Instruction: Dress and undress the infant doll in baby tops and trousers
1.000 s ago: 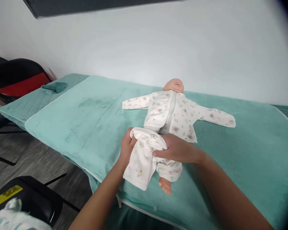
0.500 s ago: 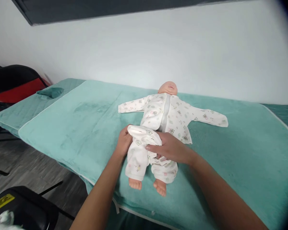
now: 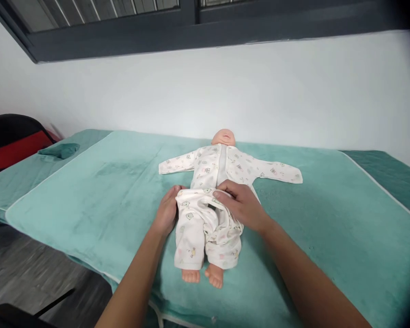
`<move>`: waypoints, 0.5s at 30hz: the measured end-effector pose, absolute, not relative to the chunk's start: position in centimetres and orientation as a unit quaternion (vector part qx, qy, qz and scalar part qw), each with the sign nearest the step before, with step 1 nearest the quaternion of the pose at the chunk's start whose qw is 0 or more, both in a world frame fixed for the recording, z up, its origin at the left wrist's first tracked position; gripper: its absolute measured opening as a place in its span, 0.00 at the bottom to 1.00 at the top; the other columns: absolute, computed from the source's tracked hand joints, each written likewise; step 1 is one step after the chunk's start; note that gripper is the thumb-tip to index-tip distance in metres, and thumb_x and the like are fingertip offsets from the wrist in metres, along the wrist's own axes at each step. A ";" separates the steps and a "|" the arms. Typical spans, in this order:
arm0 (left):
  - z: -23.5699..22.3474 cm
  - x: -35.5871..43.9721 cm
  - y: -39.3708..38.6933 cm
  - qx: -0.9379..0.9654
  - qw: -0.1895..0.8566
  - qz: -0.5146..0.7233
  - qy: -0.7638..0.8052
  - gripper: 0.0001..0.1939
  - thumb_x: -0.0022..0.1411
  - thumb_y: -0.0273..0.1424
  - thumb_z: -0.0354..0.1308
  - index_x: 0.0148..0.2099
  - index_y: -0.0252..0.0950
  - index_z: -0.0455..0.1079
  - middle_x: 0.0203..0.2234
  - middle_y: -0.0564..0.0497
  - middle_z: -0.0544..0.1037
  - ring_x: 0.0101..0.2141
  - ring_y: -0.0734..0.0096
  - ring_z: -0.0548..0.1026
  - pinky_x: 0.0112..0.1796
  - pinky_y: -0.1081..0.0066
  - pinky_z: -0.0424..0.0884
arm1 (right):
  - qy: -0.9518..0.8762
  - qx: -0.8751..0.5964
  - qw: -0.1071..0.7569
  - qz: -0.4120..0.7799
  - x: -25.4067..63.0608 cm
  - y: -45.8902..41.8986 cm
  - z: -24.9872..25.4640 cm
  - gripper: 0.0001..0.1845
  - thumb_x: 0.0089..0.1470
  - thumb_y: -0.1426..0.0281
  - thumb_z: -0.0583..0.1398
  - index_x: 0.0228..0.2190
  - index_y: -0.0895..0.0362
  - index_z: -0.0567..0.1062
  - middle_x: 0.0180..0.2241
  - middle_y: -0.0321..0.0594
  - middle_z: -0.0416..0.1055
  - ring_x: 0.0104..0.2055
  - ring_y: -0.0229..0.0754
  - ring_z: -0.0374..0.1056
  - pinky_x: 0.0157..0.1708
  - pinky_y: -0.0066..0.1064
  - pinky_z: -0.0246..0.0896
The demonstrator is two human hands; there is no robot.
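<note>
A baby doll (image 3: 223, 136) lies on its back on a teal towel (image 3: 99, 196), arms spread, in a white printed top (image 3: 212, 166). White printed trousers (image 3: 201, 232) cover its legs, with both bare feet (image 3: 203, 275) showing below. My left hand (image 3: 166, 212) grips the waistband at the doll's left hip as I see it. My right hand (image 3: 241, 205) pinches the waistband at the belly, fingers closed on the cloth.
The towel covers a long table against a white wall, with a dark window frame (image 3: 191, 27) above. A folded teal cloth (image 3: 59, 149) lies at the far left. A black and red chair (image 3: 10, 141) stands beyond the table's left end.
The trousers have come up the doll's legs to its waist; both feet now show. Both hands moved up toward the belly. The view has tilted upward.
</note>
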State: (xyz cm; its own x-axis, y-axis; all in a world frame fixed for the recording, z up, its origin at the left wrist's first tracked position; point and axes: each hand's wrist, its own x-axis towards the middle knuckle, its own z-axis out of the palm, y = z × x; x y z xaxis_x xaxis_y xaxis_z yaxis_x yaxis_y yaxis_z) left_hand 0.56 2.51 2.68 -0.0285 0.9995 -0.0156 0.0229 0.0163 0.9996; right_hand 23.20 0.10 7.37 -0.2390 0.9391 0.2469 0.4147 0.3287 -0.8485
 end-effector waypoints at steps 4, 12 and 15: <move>5.4 1.1 3.5 0.559 0.505 0.457 0.473 0.14 0.53 0.31 0.62 0.44 0.39 0.71 0.42 0.51 0.75 0.37 0.70 0.71 0.36 0.74 0.66 | -0.652 -0.526 0.493 0.234 24.6 0.2 7.7 0.18 0.64 0.55 0.54 0.29 0.54 0.68 0.27 0.36 0.69 0.29 0.39 0.64 0.32 0.31 0.58; 8.3 4.3 4.5 0.836 0.190 0.227 0.463 0.27 0.54 0.29 0.62 0.56 0.41 0.65 0.55 0.46 0.67 0.56 0.56 0.64 0.54 0.57 0.65 | -0.701 -0.672 0.237 0.017 23.5 1.1 6.2 0.13 0.61 0.60 0.59 0.38 0.56 0.65 0.39 0.43 0.68 0.36 0.45 0.66 0.27 0.31 0.44; 7.7 6.2 3.9 0.828 0.064 0.188 0.524 0.24 0.56 0.31 0.62 0.54 0.39 0.63 0.53 0.44 0.68 0.53 0.52 0.64 0.48 0.56 0.67 | -0.711 -0.669 0.216 -0.002 22.8 0.7 5.9 0.08 0.64 0.64 0.53 0.37 0.56 0.65 0.36 0.43 0.68 0.34 0.44 0.66 0.27 0.32 0.42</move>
